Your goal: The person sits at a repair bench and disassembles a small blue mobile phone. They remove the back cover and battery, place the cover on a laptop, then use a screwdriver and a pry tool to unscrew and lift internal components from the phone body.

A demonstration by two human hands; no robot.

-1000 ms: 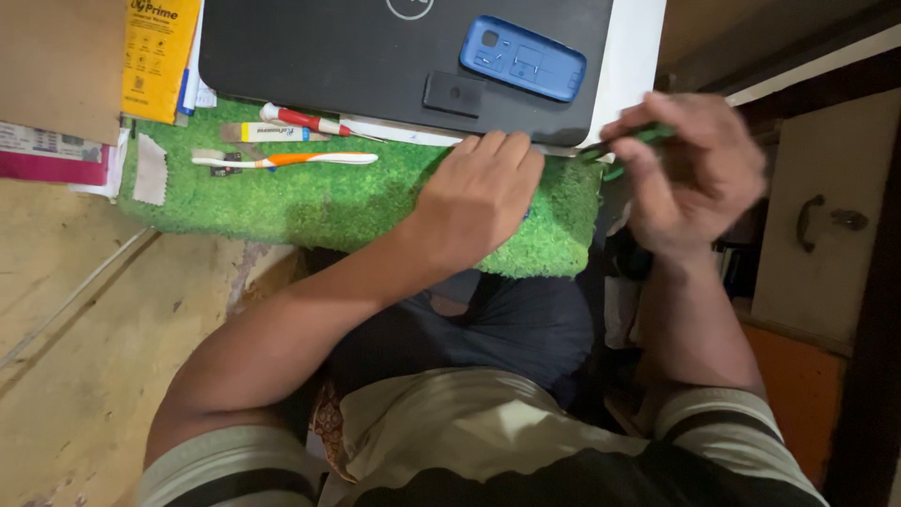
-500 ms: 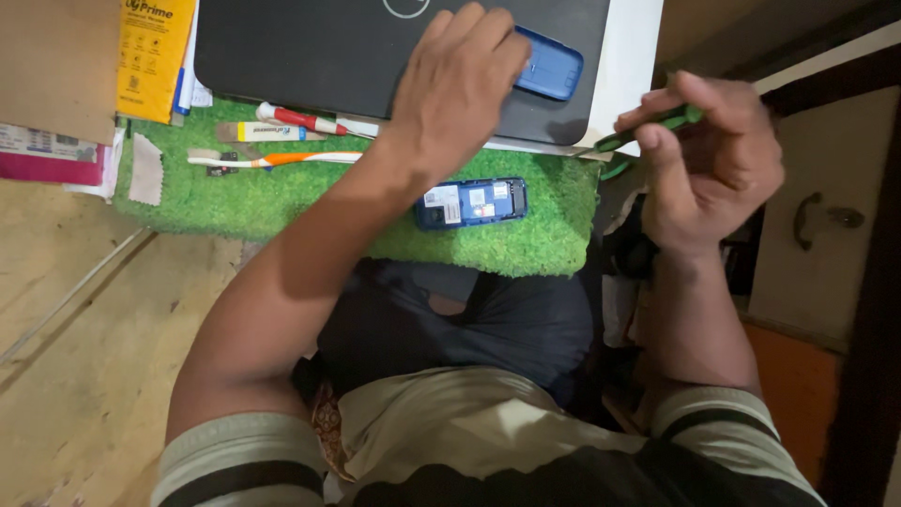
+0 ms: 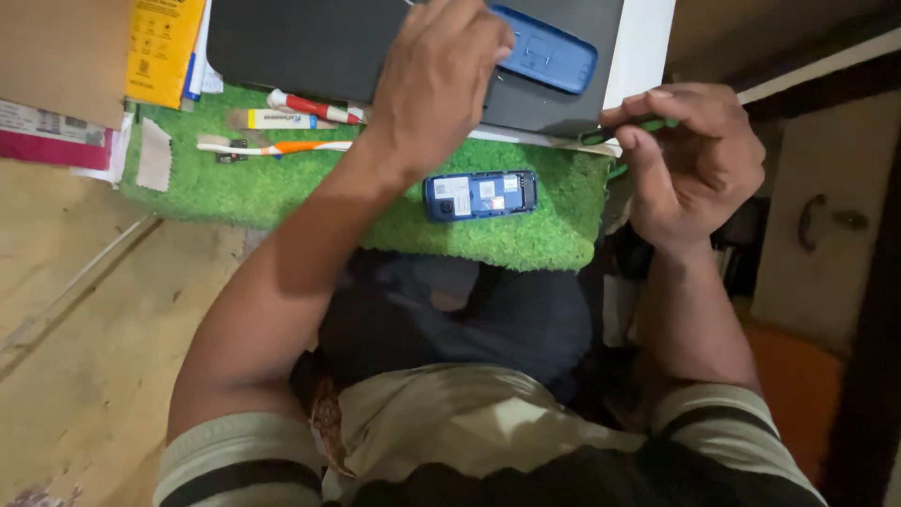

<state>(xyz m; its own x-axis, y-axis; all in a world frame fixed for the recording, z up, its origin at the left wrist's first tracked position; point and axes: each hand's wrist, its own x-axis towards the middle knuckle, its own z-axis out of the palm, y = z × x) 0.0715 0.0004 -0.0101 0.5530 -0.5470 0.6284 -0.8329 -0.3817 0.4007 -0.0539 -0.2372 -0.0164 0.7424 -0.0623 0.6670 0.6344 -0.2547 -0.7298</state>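
A closed dark laptop lies at the far edge of the green turf mat. On its lid rests a blue phone back cover; just below the laptop, on the mat, lies a small blue phone body, back open, stickers showing. Left of the phone body, a toothbrush and a red-and-white pen sit on the mat. The mat lies on a pale wooden desk. The left hand reaches over the laptop, fingers curled and touching the cover's near end. The right hand, right of the mat, pinches a thin green tool.
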